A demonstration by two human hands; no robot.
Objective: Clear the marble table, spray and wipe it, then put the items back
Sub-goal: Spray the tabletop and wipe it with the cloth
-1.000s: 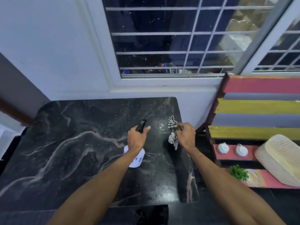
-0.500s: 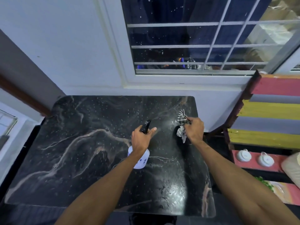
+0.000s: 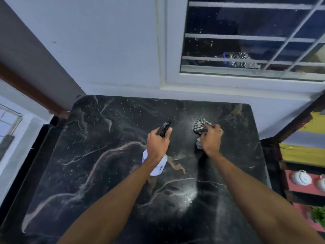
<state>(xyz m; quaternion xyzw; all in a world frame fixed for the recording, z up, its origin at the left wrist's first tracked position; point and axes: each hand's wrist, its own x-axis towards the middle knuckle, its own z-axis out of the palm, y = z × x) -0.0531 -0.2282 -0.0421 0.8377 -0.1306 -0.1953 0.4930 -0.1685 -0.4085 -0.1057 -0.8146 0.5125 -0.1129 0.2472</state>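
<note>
Head view shows the left hand [image 3: 157,143] closed around the neck of a spray bottle [image 3: 155,166], fingers wrapped at the black trigger head [image 3: 164,129], whose nozzle points away from the person toward the far middle of the counter [image 3: 84,155]; the bottle's white body hangs below the wrist, its long axis tilted forward, and whether it touches the marble cannot be told. Just to the right, the right hand [image 3: 211,140] is clenched on a bunched checked cloth [image 3: 200,126], knuckles up, the cloth sticking out past the fingers toward the far edge and apparently low over or on the stone. The two hands sit side by side, near each other, over the far-right part of the dark veined top. Fine droplets speckle the marble ahead of the nozzle and a wet sheen lies nearer the person on the right, so spraying looks under way and wiping seems about to start. The cloth hand is nearer the wet patch to the right, while the dry-looking left half lies well away from both hands. No items stand on the counter; white teapots [image 3: 301,177] sit on a coloured shelf [image 3: 302,154] to the right, beside some greenery [image 3: 318,215], under the window [image 3: 246,37].
</note>
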